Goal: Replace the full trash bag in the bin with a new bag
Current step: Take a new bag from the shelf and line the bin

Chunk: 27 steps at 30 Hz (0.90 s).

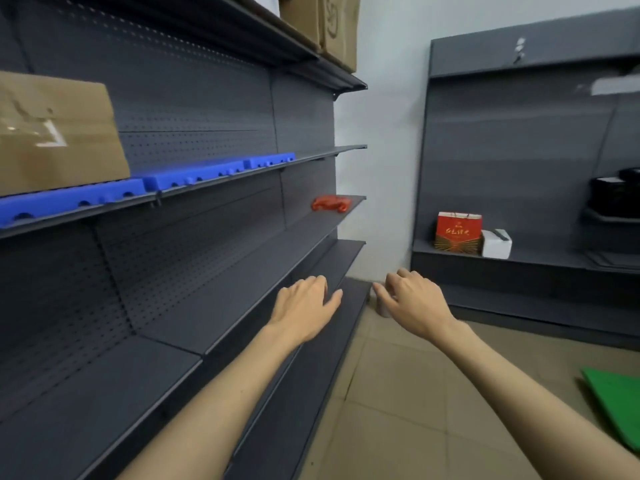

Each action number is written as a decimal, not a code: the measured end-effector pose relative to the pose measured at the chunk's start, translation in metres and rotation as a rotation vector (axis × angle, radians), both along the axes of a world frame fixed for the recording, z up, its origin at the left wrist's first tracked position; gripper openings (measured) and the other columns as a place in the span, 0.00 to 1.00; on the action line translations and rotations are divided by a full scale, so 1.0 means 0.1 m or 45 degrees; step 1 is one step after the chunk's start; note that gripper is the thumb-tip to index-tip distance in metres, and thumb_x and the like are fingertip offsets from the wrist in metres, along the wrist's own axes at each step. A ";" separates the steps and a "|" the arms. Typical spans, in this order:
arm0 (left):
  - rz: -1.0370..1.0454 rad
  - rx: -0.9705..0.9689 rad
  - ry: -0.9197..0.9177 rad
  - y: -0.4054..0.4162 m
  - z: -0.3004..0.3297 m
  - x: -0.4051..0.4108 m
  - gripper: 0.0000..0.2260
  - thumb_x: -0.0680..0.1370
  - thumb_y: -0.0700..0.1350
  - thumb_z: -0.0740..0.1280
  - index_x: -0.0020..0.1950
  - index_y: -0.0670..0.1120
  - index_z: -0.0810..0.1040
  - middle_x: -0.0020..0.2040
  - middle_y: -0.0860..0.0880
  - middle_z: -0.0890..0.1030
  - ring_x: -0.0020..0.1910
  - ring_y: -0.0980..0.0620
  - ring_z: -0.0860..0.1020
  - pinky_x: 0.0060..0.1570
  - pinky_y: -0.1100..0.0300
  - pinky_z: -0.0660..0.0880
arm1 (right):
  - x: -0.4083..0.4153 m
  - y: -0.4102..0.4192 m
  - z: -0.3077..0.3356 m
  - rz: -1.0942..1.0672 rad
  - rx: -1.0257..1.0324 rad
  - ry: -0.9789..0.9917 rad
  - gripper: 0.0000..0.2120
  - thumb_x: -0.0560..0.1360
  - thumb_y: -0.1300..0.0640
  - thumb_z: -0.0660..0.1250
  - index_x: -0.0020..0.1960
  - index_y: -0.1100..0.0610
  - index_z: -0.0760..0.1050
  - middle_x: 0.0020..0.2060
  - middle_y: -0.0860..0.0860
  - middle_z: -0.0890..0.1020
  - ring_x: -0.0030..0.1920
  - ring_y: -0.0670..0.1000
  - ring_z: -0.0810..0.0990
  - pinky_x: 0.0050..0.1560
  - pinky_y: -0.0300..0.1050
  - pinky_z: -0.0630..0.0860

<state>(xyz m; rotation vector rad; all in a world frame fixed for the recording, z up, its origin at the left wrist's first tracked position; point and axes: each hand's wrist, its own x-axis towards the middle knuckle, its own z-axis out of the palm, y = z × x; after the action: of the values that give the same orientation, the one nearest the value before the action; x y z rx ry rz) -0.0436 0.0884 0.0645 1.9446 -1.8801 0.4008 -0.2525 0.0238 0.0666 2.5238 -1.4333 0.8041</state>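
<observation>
Task looks barely started: no bag removed, no new bag in sight. Left hand [304, 308] and right hand [414, 303] both reach forward, fingers loosely spread, empty, grasping nothing. The bin can't be confirmed; a small pale object [382, 306] on the floor in the corner, just past the right hand and partly hidden by it, may be it, too obscured to tell. Everything is left: pull full bag, fit new one.

Writing: red gift bag [458, 233] on the far shelf carries gold characters, unreadable. Cardboard box [339, 26] up top shows partial letters, possibly "SD". White box [497, 244] beside the gift bag has no legible label.
</observation>
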 end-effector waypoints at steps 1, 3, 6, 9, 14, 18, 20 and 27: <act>-0.025 -0.001 -0.007 -0.16 0.01 -0.08 0.17 0.80 0.62 0.52 0.43 0.51 0.69 0.45 0.51 0.80 0.43 0.47 0.78 0.40 0.53 0.68 | -0.10 -0.12 -0.02 -0.027 0.007 -0.010 0.20 0.80 0.41 0.53 0.40 0.55 0.71 0.40 0.53 0.78 0.44 0.56 0.78 0.37 0.47 0.67; -0.071 0.015 -0.020 -0.47 0.01 -0.24 0.17 0.80 0.62 0.52 0.44 0.51 0.70 0.45 0.51 0.80 0.44 0.47 0.78 0.41 0.52 0.69 | -0.28 -0.34 -0.04 -0.070 0.014 -0.022 0.20 0.80 0.42 0.54 0.40 0.56 0.72 0.40 0.53 0.78 0.42 0.57 0.78 0.37 0.48 0.68; -0.111 0.041 -0.040 -0.90 0.00 -0.45 0.18 0.80 0.62 0.53 0.45 0.50 0.71 0.46 0.51 0.80 0.44 0.47 0.78 0.43 0.51 0.70 | -0.48 -0.68 -0.08 -0.109 0.041 -0.031 0.20 0.80 0.43 0.55 0.41 0.57 0.73 0.40 0.54 0.78 0.42 0.57 0.78 0.38 0.51 0.72; -0.125 0.050 -0.043 -1.29 0.00 -0.59 0.19 0.80 0.63 0.53 0.46 0.49 0.72 0.46 0.50 0.80 0.44 0.46 0.78 0.44 0.50 0.72 | -0.64 -1.02 -0.12 -0.142 0.038 -0.029 0.20 0.79 0.43 0.54 0.41 0.57 0.73 0.41 0.54 0.78 0.43 0.57 0.78 0.36 0.48 0.69; -0.147 0.076 -0.064 -1.90 -0.02 -0.73 0.20 0.79 0.63 0.53 0.47 0.48 0.73 0.46 0.50 0.80 0.45 0.46 0.79 0.46 0.49 0.73 | -0.76 -1.59 -0.12 -0.193 0.020 -0.010 0.19 0.79 0.43 0.55 0.44 0.58 0.73 0.44 0.56 0.79 0.46 0.58 0.77 0.38 0.48 0.66; -0.179 0.094 -0.072 -2.49 -0.03 -0.72 0.20 0.80 0.62 0.53 0.46 0.48 0.73 0.46 0.49 0.80 0.44 0.45 0.79 0.46 0.49 0.73 | -0.79 -2.07 -0.15 -0.223 -0.003 0.029 0.19 0.79 0.42 0.54 0.43 0.57 0.72 0.43 0.54 0.78 0.44 0.57 0.76 0.38 0.47 0.65; -0.201 0.090 -0.069 -2.82 -0.03 -0.69 0.19 0.80 0.61 0.53 0.45 0.48 0.72 0.45 0.48 0.80 0.43 0.45 0.79 0.45 0.49 0.73 | -0.78 -2.35 -0.16 -0.250 -0.006 0.048 0.19 0.79 0.42 0.54 0.42 0.56 0.69 0.42 0.54 0.77 0.43 0.56 0.76 0.38 0.48 0.66; -0.298 0.032 -0.031 -4.09 0.06 -0.54 0.18 0.80 0.59 0.54 0.48 0.47 0.74 0.49 0.48 0.80 0.48 0.44 0.79 0.46 0.51 0.72 | -0.61 -3.48 -0.09 -0.356 -0.005 0.092 0.24 0.79 0.39 0.51 0.48 0.57 0.75 0.48 0.56 0.80 0.49 0.56 0.75 0.47 0.50 0.70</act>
<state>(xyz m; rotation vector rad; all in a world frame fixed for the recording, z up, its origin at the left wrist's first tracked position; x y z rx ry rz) -0.0981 -0.3202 0.0710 1.7150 -2.1082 0.3323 -0.3138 -0.3246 0.0576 2.2528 -1.7052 0.6586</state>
